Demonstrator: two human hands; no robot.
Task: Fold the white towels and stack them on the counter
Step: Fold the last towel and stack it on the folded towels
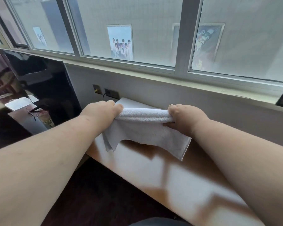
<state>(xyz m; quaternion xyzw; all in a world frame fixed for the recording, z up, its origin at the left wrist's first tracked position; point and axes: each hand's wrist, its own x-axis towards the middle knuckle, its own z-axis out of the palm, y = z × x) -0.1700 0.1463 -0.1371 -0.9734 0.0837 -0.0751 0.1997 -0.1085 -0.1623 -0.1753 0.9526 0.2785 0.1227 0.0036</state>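
A folded white towel hangs in the air above the wooden counter. My left hand grips its left end and my right hand grips its right end, fingers curled round the folded top edge. The towel's loose lower edges droop toward the counter. Behind the held towel, another white towel lies flat on the counter against the wall, mostly hidden by the held one.
A black TV screen stands at the left end of the counter. Wall sockets with a plugged cable sit just behind the towels. A window sill runs above. Dark floor lies below the counter's front edge.
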